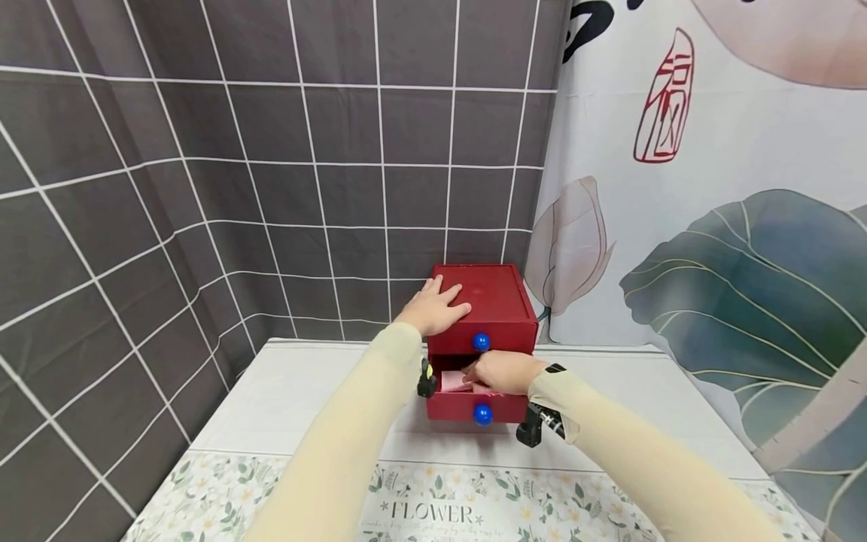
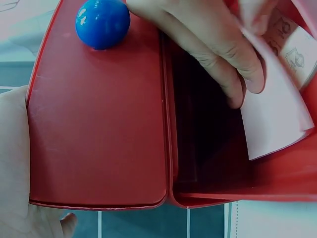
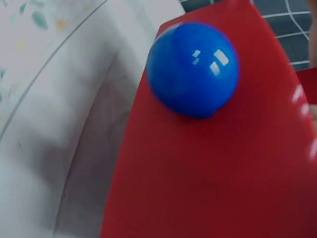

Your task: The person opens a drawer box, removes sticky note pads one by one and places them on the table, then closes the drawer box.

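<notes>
A red two-drawer box (image 1: pixel 484 293) with blue ball knobs stands at the back of the table, its lower drawer (image 1: pixel 447 407) pulled out. My left hand (image 1: pixel 432 307) rests on the box's top at the left edge, fingers spread. My right hand (image 1: pixel 504 372) reaches into the lower drawer. In the left wrist view its fingers (image 2: pixel 218 54) and thumb pinch a folded pinkish-white paper (image 2: pixel 275 109). Beside that paper lies a pale printed piece (image 2: pixel 297 52), partly covered. In the right wrist view the drawer's blue knob (image 3: pixel 193 69) and red front (image 3: pixel 208 163) hide the right fingers.
The upper drawer, with its blue knob (image 1: pixel 482 342), is closed. A floral cloth printed FLOWER (image 1: pixel 433 513) covers the table's near part, with white surface (image 1: pixel 325 384) behind it. A dark grid curtain (image 1: pixel 339 196) hangs behind and left, a lotus-print curtain (image 1: pixel 609 226) at right.
</notes>
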Tool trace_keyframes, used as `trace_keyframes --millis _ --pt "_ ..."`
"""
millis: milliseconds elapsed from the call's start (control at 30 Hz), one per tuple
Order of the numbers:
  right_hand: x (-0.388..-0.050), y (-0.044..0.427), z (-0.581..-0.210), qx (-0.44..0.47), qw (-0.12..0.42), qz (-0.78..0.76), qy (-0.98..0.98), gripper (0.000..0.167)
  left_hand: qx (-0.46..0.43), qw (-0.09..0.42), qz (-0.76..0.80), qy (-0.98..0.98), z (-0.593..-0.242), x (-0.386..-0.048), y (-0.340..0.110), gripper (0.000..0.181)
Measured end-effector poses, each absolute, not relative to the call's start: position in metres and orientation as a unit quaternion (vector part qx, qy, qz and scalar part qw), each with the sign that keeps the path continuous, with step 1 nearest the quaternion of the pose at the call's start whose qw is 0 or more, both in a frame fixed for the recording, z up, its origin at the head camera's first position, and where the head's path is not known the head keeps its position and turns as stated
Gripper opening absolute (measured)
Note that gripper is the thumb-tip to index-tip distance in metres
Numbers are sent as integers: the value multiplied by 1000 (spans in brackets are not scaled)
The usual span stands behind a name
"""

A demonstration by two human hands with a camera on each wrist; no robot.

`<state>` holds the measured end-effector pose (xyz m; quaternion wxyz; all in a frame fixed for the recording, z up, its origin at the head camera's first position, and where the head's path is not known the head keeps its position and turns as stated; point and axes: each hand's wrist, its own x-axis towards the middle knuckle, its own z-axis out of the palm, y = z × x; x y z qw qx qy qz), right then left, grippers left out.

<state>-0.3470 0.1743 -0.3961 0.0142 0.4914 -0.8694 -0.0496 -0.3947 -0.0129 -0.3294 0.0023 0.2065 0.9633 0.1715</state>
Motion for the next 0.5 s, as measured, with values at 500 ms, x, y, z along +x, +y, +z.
trace_keyframes --millis 500 --pt "-326 192 -382 396 -20 131 -909 19 202 6 172 964 -328 -393 -12 68"
